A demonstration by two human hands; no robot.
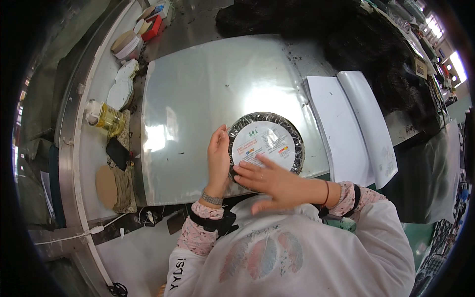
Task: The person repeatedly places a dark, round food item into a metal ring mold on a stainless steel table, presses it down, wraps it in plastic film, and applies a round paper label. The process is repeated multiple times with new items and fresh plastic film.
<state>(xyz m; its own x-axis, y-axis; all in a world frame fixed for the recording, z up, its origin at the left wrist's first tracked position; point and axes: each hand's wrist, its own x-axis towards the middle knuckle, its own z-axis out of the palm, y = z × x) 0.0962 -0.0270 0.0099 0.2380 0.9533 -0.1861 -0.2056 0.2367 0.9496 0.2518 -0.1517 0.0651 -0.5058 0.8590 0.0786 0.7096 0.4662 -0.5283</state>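
Note:
A round wrapped pack (295, 129) with a dark rim under shiny clear film lies at the near right part of the plastic-covered work surface (198, 89). A white round label (267, 137) with green, red and orange print covers its middle. Against the pack's left side, my left hand (217, 157) stands on edge, its fingers close together and cupped along the rim. My right hand (271, 182) reaches over the near edge, fingers stretched and spread flat across the lower part of the label, thumb apart.
White sheets (341, 123) lie stacked on the right, partly curled. Large black piles (386, 64) fill the far right. Along the left edge are a yellow-filled bottle (110, 119), round brown cards (108, 187), white pieces (121, 86), a tub (129, 48) and a red box (152, 29).

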